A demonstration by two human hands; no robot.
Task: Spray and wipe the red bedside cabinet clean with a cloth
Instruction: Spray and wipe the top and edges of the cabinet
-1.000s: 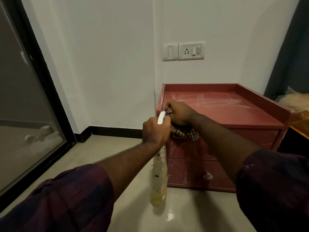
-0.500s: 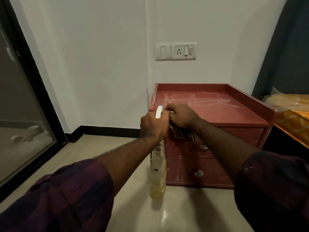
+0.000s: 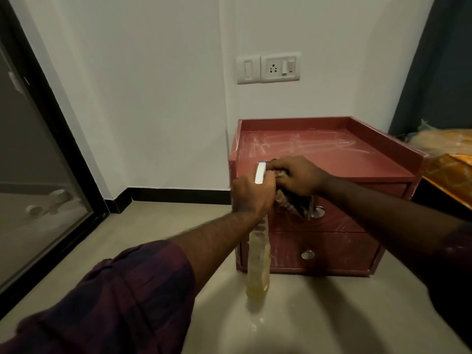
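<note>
The red bedside cabinet [image 3: 357, 159] is set against the far wall, its top walled by a raised rim on the left, far and right sides and left open along the near edge. Pale streaks are seen across the top. A spray bottle [image 3: 258, 264] is held by its neck in the left grip [image 3: 251, 194], fingers curled round it. Its long axis hangs upright before the cabinet's near left corner, with the white nozzle at the top pointed away over the cabinet. A checked cloth [image 3: 296, 203] is bunched under the curled right grip [image 3: 298, 176] at the near left edge of the top and drapes over the upper drawer front. Open floor [image 3: 153, 226] lies left and near. A bed [image 3: 447, 159] is close on the right.
</note>
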